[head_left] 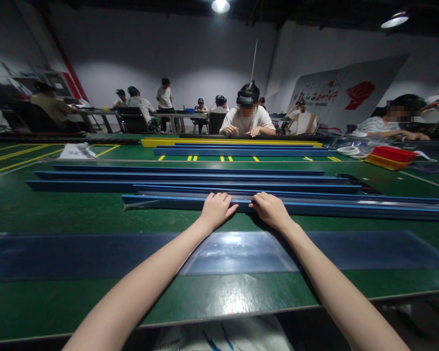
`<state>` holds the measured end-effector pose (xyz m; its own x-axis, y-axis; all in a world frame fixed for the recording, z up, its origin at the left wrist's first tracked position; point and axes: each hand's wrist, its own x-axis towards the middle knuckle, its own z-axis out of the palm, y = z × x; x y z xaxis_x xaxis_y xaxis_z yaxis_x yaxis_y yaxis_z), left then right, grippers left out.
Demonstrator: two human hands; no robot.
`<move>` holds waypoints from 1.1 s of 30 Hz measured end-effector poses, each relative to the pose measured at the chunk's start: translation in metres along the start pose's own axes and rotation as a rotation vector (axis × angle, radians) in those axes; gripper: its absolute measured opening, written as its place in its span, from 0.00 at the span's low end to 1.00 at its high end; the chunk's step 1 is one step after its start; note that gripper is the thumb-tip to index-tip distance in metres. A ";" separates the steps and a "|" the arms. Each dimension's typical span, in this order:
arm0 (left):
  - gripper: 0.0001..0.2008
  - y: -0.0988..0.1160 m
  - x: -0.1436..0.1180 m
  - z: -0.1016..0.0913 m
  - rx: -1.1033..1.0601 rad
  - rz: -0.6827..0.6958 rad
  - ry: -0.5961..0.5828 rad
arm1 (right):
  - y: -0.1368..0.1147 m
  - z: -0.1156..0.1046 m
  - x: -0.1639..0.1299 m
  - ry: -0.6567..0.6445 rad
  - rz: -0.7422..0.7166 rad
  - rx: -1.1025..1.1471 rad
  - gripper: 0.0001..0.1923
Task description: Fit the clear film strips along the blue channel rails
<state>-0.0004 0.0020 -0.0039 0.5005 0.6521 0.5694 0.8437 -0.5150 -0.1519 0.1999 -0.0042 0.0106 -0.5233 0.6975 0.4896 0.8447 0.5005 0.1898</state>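
You stand at a wide green table (58, 214) that runs left to right across the whole scene. A long dark blue sheet (76, 253) lies flat on it near you, and both your forearms cross above its glossy middle part. Beyond it lies a row of long blue rails (190, 178), side by side and parallel to the table's near edge, stretching well out to either side. The nearest blue rail (332, 207) is the one you have in hand: your left hand (215, 208) and your right hand (269, 208) rest on its top edge at the middle, palms down, fingers curled over the far side, just beside each other without touching. Neither hand is closed around it; they press on it with fingers together. Farther off, a second set of blue rails (241, 151) lies with a yellow rail (227, 142) behind it, in front of a seated person (247, 119). At the far right stands a red tray (393, 155); what is in it you cannot tell.
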 end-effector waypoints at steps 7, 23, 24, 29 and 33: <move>0.16 -0.001 0.000 0.000 -0.004 0.008 0.013 | 0.000 -0.005 0.003 -0.044 0.009 -0.035 0.10; 0.12 -0.002 -0.001 0.000 -0.034 0.098 0.045 | 0.014 -0.021 -0.005 -0.175 0.090 -0.024 0.11; 0.12 -0.002 -0.001 0.000 -0.030 0.096 0.049 | 0.016 -0.021 -0.006 -0.184 0.099 -0.033 0.11; 0.12 -0.002 -0.001 0.000 -0.006 0.069 0.068 | 0.026 -0.024 -0.014 -0.195 0.135 -0.054 0.12; 0.12 -0.002 -0.001 -0.001 0.001 0.045 0.062 | 0.028 -0.026 -0.016 -0.201 0.159 -0.054 0.12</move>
<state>-0.0032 0.0017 -0.0030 0.5251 0.5926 0.6108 0.8206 -0.5427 -0.1790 0.2348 -0.0144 0.0306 -0.3907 0.8558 0.3390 0.9201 0.3518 0.1721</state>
